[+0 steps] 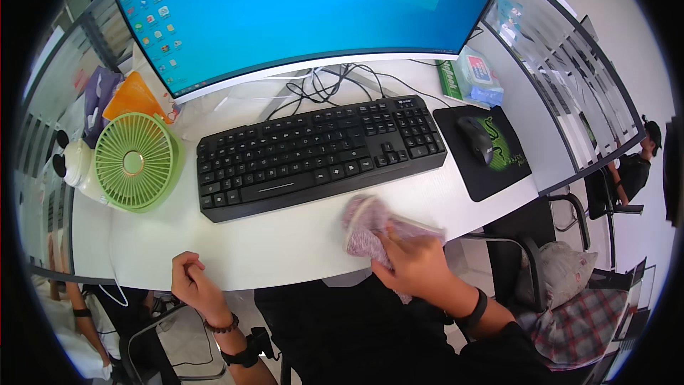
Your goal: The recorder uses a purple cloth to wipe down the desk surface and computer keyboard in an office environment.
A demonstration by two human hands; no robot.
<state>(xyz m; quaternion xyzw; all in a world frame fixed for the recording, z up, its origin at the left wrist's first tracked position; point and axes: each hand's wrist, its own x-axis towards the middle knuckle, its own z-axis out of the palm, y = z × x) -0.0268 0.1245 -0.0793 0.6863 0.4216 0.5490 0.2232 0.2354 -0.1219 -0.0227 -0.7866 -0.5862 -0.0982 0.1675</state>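
Note:
My right hand (414, 262) grips a mottled pinkish-purple cloth (368, 224) with a pale hem. The cloth is pressed on the white desk (278, 246), just in front of the keyboard, and its lower end hangs past the desk's front edge. Slight blur covers the hand and cloth. My left hand (195, 280) rests at the front edge on the left, fingers curled in and holding nothing that I can see. Between the hands and the monitor lies a black keyboard (320, 155), set at a slant.
A green desk fan (136, 163) stands left of the keyboard, beside a white bottle (80, 171). To the right lie a mouse (475, 139) on a black mouse pad (494, 176) and a wipes packet (481, 75). Cables (320, 88) tangle below the monitor (299, 5). Other people sit nearby.

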